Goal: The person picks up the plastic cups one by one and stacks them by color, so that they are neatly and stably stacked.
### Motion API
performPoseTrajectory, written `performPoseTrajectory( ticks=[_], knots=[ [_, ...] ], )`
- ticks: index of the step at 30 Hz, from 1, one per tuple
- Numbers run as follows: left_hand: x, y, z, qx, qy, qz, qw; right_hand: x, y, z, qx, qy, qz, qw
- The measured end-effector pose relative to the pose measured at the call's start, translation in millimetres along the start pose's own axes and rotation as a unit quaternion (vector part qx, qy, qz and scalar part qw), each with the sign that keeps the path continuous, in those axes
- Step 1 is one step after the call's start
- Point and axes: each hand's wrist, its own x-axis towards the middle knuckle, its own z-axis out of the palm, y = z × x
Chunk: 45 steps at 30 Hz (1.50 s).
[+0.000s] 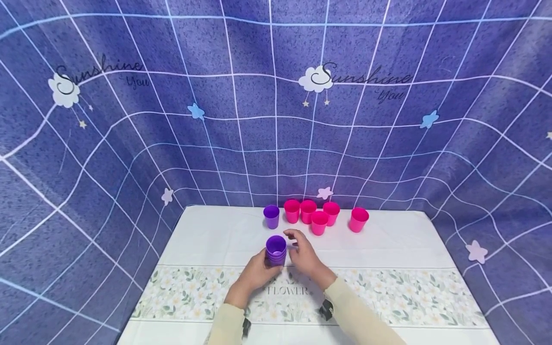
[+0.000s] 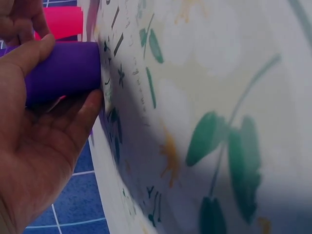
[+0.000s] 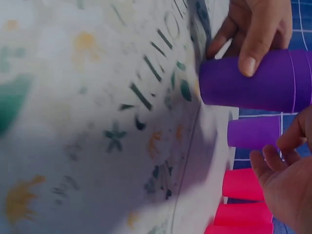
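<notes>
White cloth (image 1: 207, 239) covers the table, crossed from left to right on its near half by a floral band (image 1: 388, 292) with the lettering FLOWER (image 1: 287, 290). Nearest are two pale cream sleeves (image 1: 360, 311), each with a dark item at the cuff. Beyond them, the left hand (image 1: 258, 273) grips a stack of purple cups (image 1: 276, 258), thumb on the near side and fingers around the left. This stack stands upright near the middle of the table, mouths up, several rims showing. Just to its right is the right hand (image 1: 306, 254), holding nothing, its fingers loosely bent; whether it touches the stack I cannot tell.

Farther off stands a single purple cup (image 1: 271, 218), upright. Right of it four pink cups (image 1: 292, 213) form a close group, one set nearer than the other three. Another pink cup (image 1: 359, 221) stands apart at the far right. Behind everything hangs blue-purple fabric (image 1: 254, 134) with pale grid lines, clouds (image 1: 316, 79) and stars (image 1: 196, 111).
</notes>
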Motion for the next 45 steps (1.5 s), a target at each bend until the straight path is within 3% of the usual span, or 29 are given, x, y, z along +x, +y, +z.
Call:
performPoseTrajectory(
  ticks=[7,13,27,34,41,45],
  knots=[
    [-4.2,1.9,2.1,-0.005,0.009,-0.015,0.9998,23.1,6,-1,-0.014,0.024,-0.023,0.9993],
    [-6.4,0.6,4.0,-0.003,0.011,-0.032,0.9994,38.4,13,3,-0.013,0.030,-0.018,0.9993],
    [-6.2,-6.7,7.3,-0.038,0.006,-0.059,0.9975,66.9,28,11,0.042,-0.015,0.059,0.9973],
    [-7.2,-6.5,2.7,-0.043,0.006,-0.062,0.9971,90.5,26,20,0.019,-0.017,0.092,0.9955],
    [-6.1,-2.1,2.3,-0.040,0.002,-0.056,0.9976,105.6,9,18,0.006,-0.021,0.077,0.9968],
    [-6.6,-5.7,3.2,-0.032,0.006,-0.060,0.9977,112.8,6,20,-0.041,-0.032,0.070,0.9962]
  ],
)
